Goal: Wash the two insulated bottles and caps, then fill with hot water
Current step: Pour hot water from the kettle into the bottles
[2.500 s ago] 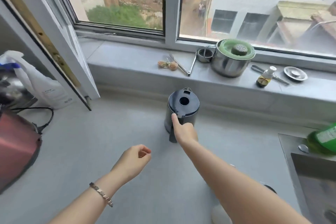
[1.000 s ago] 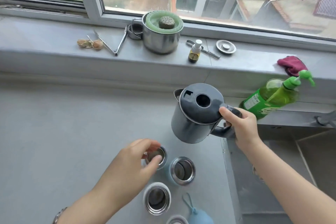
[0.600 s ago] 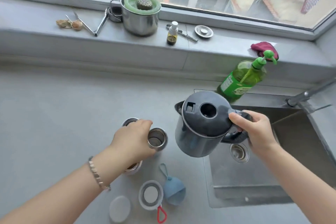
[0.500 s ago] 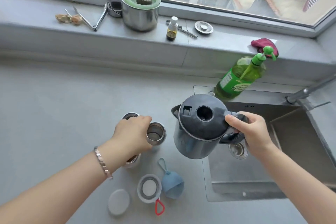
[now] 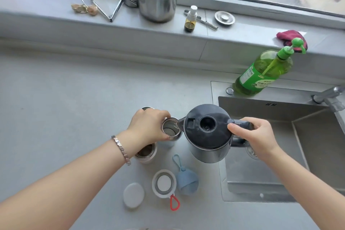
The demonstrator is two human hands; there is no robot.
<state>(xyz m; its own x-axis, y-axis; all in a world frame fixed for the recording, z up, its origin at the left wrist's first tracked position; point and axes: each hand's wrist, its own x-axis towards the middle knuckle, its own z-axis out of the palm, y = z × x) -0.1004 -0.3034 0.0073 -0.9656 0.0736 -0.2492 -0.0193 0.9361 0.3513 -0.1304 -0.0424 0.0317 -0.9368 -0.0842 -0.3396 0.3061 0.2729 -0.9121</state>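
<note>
My right hand (image 5: 253, 136) grips the handle of a dark grey kettle (image 5: 207, 132), tilted with its spout over the mouth of an open steel bottle (image 5: 170, 129). My left hand (image 5: 149, 127) is wrapped around that bottle's upper part. A second open bottle (image 5: 146, 153) stands just below my left wrist, and the rim of a third steel vessel (image 5: 147, 108) shows behind my left hand. On the counter in front lie a white cap with a red loop (image 5: 164, 184), a blue cap with a loop (image 5: 186, 180) and a white round lid (image 5: 133, 195).
The steel sink (image 5: 280, 155) with its tap (image 5: 328, 95) lies to the right, a green soap bottle (image 5: 263, 73) at its back corner. The window sill holds a steel pot (image 5: 156, 3), tongs (image 5: 108, 9), a small spray bottle (image 5: 190, 19) and a red cloth (image 5: 291, 38).
The kettle has moved left and tipped so that its spout now reaches the mouth of the bottle. My left hand keeps its hold on the bottle.
</note>
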